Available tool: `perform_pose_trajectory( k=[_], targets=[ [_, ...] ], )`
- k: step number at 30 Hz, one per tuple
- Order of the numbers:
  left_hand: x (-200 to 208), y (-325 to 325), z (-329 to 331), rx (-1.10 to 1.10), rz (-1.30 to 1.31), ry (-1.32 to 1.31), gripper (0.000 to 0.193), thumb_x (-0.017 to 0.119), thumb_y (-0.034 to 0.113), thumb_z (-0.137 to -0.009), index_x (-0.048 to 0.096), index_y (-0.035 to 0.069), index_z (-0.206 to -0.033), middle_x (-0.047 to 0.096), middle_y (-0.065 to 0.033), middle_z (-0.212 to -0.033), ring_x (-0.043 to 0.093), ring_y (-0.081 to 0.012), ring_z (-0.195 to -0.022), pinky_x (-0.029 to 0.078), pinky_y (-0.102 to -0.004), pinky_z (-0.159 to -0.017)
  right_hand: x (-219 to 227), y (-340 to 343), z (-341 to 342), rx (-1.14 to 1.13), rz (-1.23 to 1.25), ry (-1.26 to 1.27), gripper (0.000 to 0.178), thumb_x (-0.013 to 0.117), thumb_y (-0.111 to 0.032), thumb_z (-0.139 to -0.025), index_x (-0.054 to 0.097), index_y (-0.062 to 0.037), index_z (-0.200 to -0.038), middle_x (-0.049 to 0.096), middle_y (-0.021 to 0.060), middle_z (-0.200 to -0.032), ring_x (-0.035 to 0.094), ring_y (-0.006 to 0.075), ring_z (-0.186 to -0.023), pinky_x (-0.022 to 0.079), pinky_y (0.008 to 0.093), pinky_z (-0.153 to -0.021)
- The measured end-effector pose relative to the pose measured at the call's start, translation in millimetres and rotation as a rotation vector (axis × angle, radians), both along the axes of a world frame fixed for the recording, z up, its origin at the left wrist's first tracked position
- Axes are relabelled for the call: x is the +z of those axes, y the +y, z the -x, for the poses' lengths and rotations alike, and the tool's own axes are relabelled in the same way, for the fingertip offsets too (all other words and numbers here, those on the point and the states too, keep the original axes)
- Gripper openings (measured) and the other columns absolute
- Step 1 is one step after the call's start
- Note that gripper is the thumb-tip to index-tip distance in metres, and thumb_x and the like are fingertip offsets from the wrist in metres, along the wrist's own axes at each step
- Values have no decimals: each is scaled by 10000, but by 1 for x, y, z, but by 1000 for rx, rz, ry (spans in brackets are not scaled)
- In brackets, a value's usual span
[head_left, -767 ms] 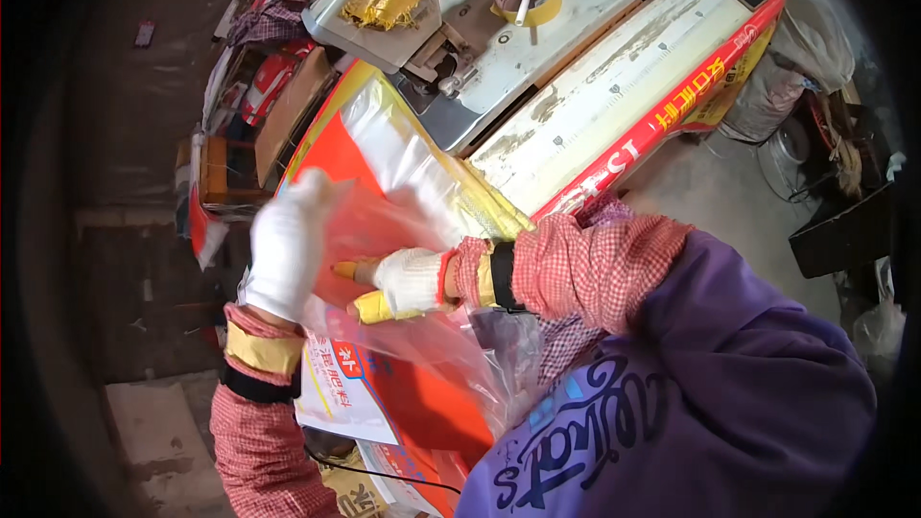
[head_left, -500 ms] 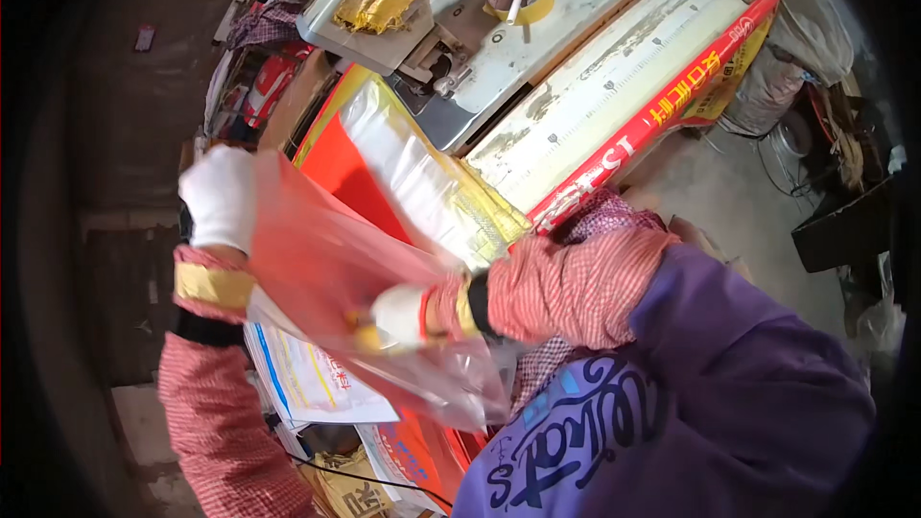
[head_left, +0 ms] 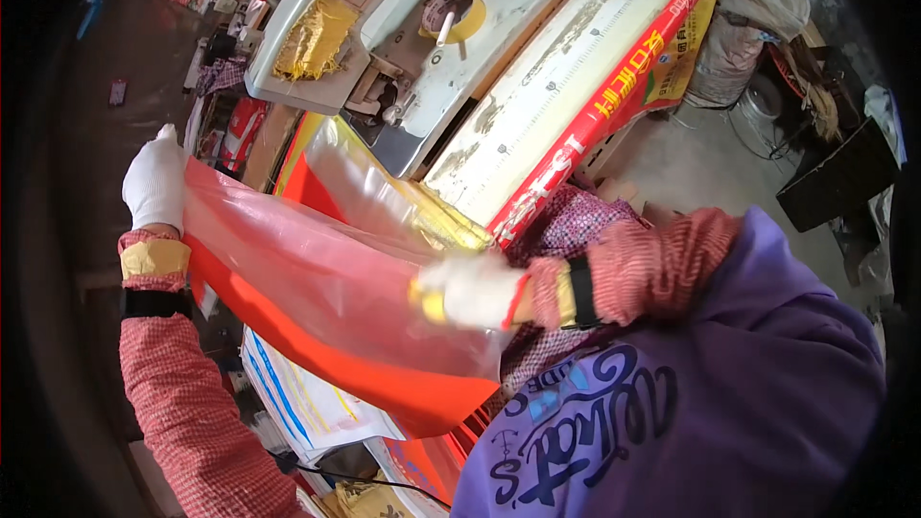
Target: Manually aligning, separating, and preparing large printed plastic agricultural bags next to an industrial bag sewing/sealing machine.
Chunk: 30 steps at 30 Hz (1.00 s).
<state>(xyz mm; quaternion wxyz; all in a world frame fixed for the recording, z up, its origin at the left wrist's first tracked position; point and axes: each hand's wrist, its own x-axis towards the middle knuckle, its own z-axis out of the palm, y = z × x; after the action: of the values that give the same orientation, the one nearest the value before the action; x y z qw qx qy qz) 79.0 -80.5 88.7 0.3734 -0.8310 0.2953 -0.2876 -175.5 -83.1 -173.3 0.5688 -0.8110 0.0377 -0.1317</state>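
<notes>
1. The hands have just drawn well apart: the gloved left hand (head_left: 155, 182) is farther out to the person's left, and the gloved right hand (head_left: 475, 290) is nearer the purple sweatshirt (head_left: 729, 355).
2. The clear plastic film (head_left: 317, 249), which bunched between the hands earlier, now spans the gap as a long, nearly flat sheet. For the handling, this means it is spread lengthwise, with few folds left.
3. The left fingers appear clamped on the film's far left corner, though their tips are hidden. The right hand is blurred, its yellow-covered fingertips (head_left: 427, 302) over the film; I cannot tell whether they pinch it or merely press.
4. A red-orange sheet (head_left: 384, 393) now shows as a broad band along the film's lower side. Whether the two are joined is unclear.
5. Film and sheet lie off the left end of the worktop (head_left: 518, 110), above white printed sacks (head_left: 317, 393).
6. At that left end, a yellow-edged sack (head_left: 374, 177) lies beside what looks like an industrial sewing machine (head_left: 398, 29).
7. A red printed strip (head_left: 600, 110) runs along the worktop's near edge; a tape roll (head_left: 470, 19) rests behind, on the machine.
</notes>
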Motion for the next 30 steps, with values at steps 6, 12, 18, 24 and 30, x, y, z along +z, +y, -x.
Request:
perform_pose_trajectory(
  k=[6,12,18,24,30],
  targets=[
    [-17,-16,12,-56,-37,53,289,365,205,-867,557,71,-1036,622,-182,-949,586,-344,-925,472,-435,-763,18,-47,-9,-267,69,-1,725,744,-395,-641,439,-40,-1195,606,154,-915,591,277,-892,470,385,-743],
    [-26,-16,6,-38,-9,66,298,361,212,-866,563,73,-1037,623,-171,-966,590,-343,-921,472,-430,-769,35,-49,-5,95,-218,146,711,677,-229,-706,349,-1,-1295,608,103,-871,584,222,-785,467,318,-689],
    [-30,-11,-1,-75,-51,101,312,367,237,-868,561,78,-1054,618,-181,-964,585,-343,-926,464,-436,-775,42,-13,10,97,-985,280,466,558,-123,-786,451,-24,-1229,590,62,-702,531,123,-557,470,284,-533],
    [-27,-16,-11,-155,149,341,378,333,317,-898,563,46,-1027,613,-198,-930,579,-348,-894,443,-404,-761,13,-27,-23,185,-36,318,293,539,-237,-766,589,-11,-945,607,129,-688,598,245,-578,477,353,-552],
    [4,-21,-100,101,14,436,272,507,253,-828,606,10,-903,627,-171,-845,613,-283,-804,453,-385,-702,48,-19,-31,184,194,159,258,510,-245,-754,587,-51,-907,598,168,-863,594,309,-843,463,418,-715]
  ],
)
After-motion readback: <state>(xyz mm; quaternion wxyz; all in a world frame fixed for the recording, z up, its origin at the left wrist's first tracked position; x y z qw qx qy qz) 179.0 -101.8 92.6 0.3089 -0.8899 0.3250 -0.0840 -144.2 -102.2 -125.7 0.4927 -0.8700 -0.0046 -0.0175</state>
